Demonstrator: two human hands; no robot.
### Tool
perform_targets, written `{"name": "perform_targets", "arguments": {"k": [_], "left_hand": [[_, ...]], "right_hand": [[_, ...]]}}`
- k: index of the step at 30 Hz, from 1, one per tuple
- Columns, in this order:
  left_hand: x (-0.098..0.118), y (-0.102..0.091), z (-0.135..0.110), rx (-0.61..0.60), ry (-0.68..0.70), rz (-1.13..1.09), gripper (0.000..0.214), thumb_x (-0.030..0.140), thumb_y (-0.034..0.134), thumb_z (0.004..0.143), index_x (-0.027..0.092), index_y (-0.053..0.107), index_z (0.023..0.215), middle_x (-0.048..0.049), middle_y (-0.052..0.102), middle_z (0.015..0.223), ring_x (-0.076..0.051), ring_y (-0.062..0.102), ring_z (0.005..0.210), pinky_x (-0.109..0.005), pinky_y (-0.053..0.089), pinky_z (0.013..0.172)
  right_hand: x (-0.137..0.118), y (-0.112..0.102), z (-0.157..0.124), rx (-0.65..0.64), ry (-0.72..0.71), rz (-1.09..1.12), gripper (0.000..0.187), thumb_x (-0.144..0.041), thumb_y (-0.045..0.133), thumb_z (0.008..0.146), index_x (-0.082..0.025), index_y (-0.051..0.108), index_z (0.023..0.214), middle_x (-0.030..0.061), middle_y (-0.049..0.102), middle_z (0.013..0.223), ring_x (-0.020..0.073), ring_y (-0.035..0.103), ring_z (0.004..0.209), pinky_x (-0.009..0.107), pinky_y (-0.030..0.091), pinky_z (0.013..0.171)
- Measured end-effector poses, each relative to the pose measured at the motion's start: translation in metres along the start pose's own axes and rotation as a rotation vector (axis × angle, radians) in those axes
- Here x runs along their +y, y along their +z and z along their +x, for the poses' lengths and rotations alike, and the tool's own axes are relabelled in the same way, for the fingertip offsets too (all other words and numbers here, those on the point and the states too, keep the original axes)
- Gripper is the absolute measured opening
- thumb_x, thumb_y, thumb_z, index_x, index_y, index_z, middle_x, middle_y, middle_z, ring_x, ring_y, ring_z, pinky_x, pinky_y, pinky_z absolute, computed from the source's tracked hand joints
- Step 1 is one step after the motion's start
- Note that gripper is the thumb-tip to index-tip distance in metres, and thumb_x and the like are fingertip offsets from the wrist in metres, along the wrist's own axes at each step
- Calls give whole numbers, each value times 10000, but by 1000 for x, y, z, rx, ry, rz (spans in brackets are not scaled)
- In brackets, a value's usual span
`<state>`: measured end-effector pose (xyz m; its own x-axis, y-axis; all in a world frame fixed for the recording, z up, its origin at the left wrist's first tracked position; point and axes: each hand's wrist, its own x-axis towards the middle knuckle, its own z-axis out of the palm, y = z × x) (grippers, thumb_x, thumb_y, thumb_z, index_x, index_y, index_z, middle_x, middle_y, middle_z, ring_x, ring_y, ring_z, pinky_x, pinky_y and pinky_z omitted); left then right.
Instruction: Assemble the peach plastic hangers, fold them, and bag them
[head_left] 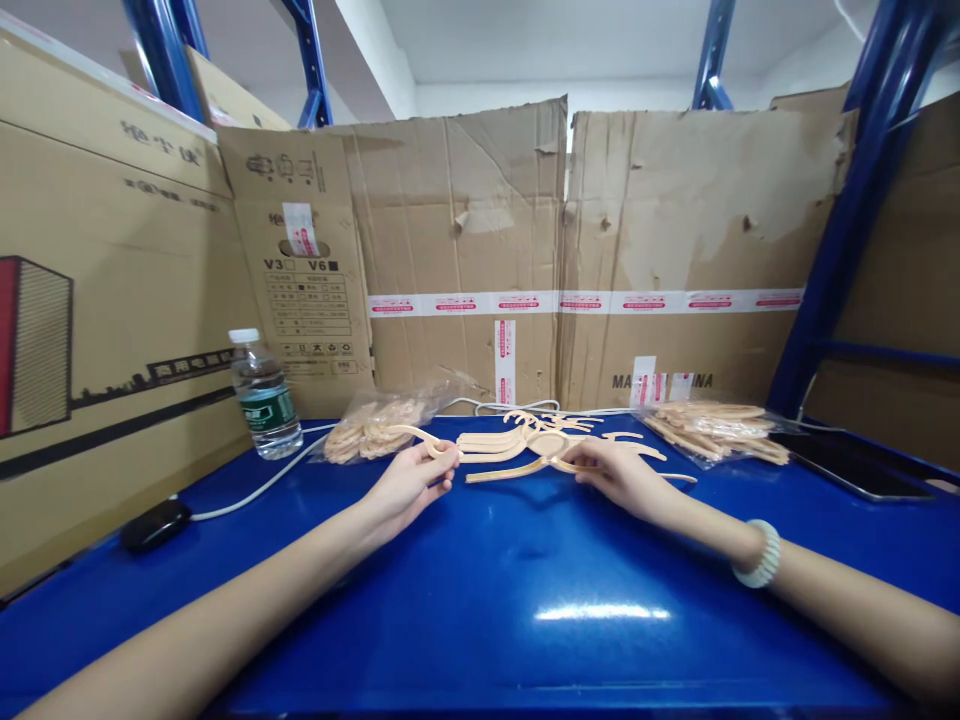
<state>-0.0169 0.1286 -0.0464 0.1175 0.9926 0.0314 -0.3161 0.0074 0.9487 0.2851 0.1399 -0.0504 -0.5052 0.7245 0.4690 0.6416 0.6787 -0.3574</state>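
Note:
My left hand (409, 490) is closed on a thin, curved beige plastic piece (414, 433), whose free end sticks out to the upper left. In my right hand (611, 475), thumb and fingers pinch a beige piece with a round ring (534, 462) and a long arm reaching left, just over the table. Behind and between the hands lie several more curved beige strips (491, 441), in a loose row. Smaller hooked beige pieces (525, 420) rest farther back. The fingers partly hide both held pieces.
Clear bags of beige pieces stand at left (375, 425) and right (712, 430) on the blue table (480, 600). A water bottle (266, 400), a black mouse-like object (155, 524) with a white cable, and a dark tablet (855, 468) lie around. Cardboard (465, 250) walls the back.

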Motion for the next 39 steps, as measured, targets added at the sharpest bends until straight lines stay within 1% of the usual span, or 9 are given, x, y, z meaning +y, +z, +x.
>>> {"name": "perform_targets", "arguments": {"k": [3, 5, 10, 13, 17, 24, 32, 36, 39], "left_hand": [[-2, -2, 1, -20, -27, -21, 178, 97, 745, 725, 128, 572, 750, 0, 567, 703, -77, 526, 593, -190, 447, 574], [-1, -3, 1, -49, -61, -52, 182, 95, 723, 749, 148, 550, 767, -9, 585, 761, -109, 574, 673, -249, 489, 661], [2, -3, -4, -261, -170, -161, 225, 102, 732, 747, 163, 517, 768, -51, 609, 1006, -169, 608, 879, -362, 486, 818], [3, -4, -5, -332, -188, -166, 273, 126, 778, 707, 162, 513, 761, -53, 609, 1023, -189, 614, 901, -379, 473, 842], [1, -5, -4, -333, -196, -178, 274, 132, 785, 700, 168, 525, 779, -29, 610, 969, -184, 628, 854, -367, 470, 832], [-3, -3, -6, -360, -207, -163, 228, 129, 742, 741, 159, 518, 770, -48, 616, 977, -155, 635, 790, -305, 463, 788], [-3, -3, -5, -343, -220, -172, 231, 79, 732, 714, 148, 511, 729, -55, 615, 1003, -168, 655, 815, -307, 461, 816], [-4, -4, -3, -373, -197, -170, 208, 77, 722, 718, 140, 524, 726, -53, 625, 921, -166, 659, 796, -284, 477, 789], [-4, -2, -4, -315, -157, -134, 194, 41, 692, 725, 135, 523, 717, -50, 624, 831, -158, 662, 755, -267, 492, 759]], "right_hand": [[0, -8, -2, 41, -11, 31, 87, -188, 522, 831, -182, 608, 845, 80, 674, 888, 222, 616, 839, 353, 484, 758], [1, -11, -1, 63, -17, 78, 87, -216, 520, 840, -180, 599, 848, 78, 670, 877, 217, 620, 823, 347, 497, 742], [1, -12, -2, 85, -15, 134, 118, -269, 508, 852, -173, 577, 849, 72, 655, 852, 208, 628, 808, 334, 512, 740], [0, -13, -2, 116, -11, 134, 128, -293, 511, 854, -181, 573, 842, 64, 654, 842, 202, 625, 796, 328, 512, 733], [-3, -15, -2, 127, -2, 133, 134, -309, 513, 852, -189, 571, 836, 63, 658, 845, 208, 626, 807, 337, 515, 745], [-6, -14, -3, 125, -26, 139, 118, -290, 510, 852, -193, 578, 850, 75, 669, 859, 216, 632, 811, 359, 526, 750], [-9, -11, -3, 187, -33, 101, 106, -275, 517, 836, -197, 588, 833, 71, 674, 845, 215, 635, 788, 351, 530, 722], [-12, -10, -5, 192, -57, 65, 99, -275, 520, 847, -199, 582, 839, 66, 667, 837, 211, 626, 783, 343, 520, 723], [-15, -8, -7, 198, -71, 45, 93, -270, 517, 860, -203, 581, 854, 68, 666, 845, 214, 625, 797, 345, 515, 728]]}}
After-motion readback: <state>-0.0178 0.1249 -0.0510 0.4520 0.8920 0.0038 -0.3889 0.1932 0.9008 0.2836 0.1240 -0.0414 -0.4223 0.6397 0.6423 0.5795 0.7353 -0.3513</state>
